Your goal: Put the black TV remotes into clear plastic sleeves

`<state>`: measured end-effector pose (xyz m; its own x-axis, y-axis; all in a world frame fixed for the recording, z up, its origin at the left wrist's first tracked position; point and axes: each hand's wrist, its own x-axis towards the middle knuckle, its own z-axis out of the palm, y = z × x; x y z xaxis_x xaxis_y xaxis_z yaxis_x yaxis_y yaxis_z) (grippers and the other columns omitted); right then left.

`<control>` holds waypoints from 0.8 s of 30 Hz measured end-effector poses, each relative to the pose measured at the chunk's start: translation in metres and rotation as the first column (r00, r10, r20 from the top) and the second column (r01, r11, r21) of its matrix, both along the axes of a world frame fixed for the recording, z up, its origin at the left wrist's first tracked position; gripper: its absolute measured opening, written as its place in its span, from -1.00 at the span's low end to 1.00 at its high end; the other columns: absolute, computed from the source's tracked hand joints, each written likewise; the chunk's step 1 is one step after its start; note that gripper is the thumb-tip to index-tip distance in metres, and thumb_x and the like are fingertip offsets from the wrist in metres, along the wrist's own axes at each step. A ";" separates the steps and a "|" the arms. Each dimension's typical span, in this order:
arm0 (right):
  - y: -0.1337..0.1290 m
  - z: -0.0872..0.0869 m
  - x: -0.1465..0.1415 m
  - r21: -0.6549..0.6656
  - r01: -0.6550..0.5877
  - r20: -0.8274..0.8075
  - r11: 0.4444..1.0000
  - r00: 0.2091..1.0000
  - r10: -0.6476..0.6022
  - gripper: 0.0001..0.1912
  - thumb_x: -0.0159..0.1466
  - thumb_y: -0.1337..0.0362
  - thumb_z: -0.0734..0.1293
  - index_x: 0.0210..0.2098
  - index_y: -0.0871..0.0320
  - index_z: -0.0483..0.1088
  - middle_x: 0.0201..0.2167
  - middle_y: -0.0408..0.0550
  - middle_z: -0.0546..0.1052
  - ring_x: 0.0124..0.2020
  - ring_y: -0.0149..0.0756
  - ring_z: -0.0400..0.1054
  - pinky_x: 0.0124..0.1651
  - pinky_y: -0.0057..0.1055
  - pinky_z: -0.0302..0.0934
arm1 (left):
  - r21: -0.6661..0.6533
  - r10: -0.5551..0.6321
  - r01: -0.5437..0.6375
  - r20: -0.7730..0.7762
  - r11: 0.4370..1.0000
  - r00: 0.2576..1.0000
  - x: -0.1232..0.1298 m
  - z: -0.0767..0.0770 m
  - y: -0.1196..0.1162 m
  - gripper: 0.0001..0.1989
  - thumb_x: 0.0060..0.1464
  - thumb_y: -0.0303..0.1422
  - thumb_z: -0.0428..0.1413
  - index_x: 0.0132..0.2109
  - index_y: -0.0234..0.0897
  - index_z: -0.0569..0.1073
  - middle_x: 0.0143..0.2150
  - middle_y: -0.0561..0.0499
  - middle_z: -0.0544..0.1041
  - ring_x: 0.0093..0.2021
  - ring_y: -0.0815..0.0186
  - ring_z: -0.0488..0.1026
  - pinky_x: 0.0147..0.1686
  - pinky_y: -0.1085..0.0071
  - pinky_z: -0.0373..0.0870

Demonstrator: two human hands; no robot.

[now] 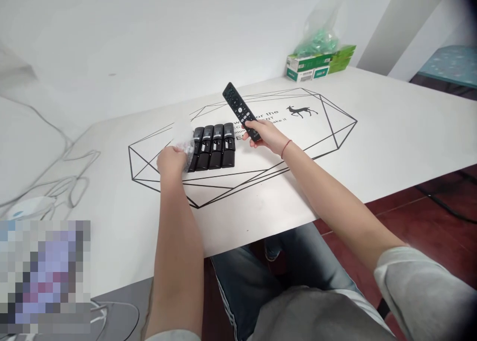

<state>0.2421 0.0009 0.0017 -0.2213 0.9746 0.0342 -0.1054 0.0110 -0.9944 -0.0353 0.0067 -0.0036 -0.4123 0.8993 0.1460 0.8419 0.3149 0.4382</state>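
Observation:
My right hand (pixel 265 136) grips the lower end of a black remote control (pixel 238 106), its button side up, raised over the table and tilted to the upper left. My left hand (pixel 172 161) is closed on a clear plastic bag (pixel 185 141), left of a row of black remotes (pixel 215 147). Several of these lie side by side, back side up, with what look like open battery compartments at their middles. The bag and my left hand partly hide the leftmost one.
A white table (pixel 253 207) with black line art reaches to the wall. Green and white boxes (pixel 308 67) with a plastic bag of green items (pixel 318 43) stand at the back right. Loose white cables (pixel 76 177) lie at the left, above a blurred-out patch (pixel 46 276).

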 end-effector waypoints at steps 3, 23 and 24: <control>-0.002 0.003 0.000 -0.005 -0.015 0.011 1.000 1.000 0.015 -0.68 0.26 0.05 0.22 -0.29 0.22 0.29 -0.47 -0.02 0.52 -0.69 -0.50 0.28 -0.66 -0.56 0.16 | 0.192 -0.019 0.013 0.026 0.981 0.999 0.009 0.003 0.001 -0.91 -0.07 -0.37 0.08 -0.34 -0.25 0.40 -0.23 -0.12 0.51 -0.09 0.07 0.40 -0.08 0.15 0.27; -0.049 0.021 -0.038 -0.104 -0.323 0.264 0.941 0.903 0.339 -0.74 0.22 0.18 0.26 -0.46 0.26 0.38 -0.37 0.10 0.58 -0.73 -0.53 0.19 -0.67 -0.52 0.21 | 0.393 -0.470 -0.411 0.877 0.822 -0.101 0.022 0.009 0.005 -0.84 0.13 -0.53 0.02 -0.12 -0.32 0.36 -0.07 -0.10 0.48 -0.05 0.36 0.46 -0.07 0.49 0.43; -0.049 0.023 -0.037 -0.097 -0.321 0.269 0.942 0.903 0.335 -0.75 0.22 0.18 0.26 -0.46 0.26 0.38 -0.37 0.10 0.58 -0.73 -0.53 0.19 -0.67 -0.51 0.21 | 0.389 -0.466 -0.417 0.880 0.822 -0.097 0.021 0.010 0.004 -0.80 0.14 -0.53 0.00 -0.07 -0.31 0.33 -0.03 -0.11 0.47 -0.04 0.36 0.45 -0.07 0.49 0.43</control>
<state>0.2055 -0.0477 0.0246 -0.5225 0.8440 -0.1212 0.1856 -0.0261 -0.9823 -0.0140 0.0108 0.0064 -0.4667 0.8828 -0.0528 -0.6089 -0.2775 0.7431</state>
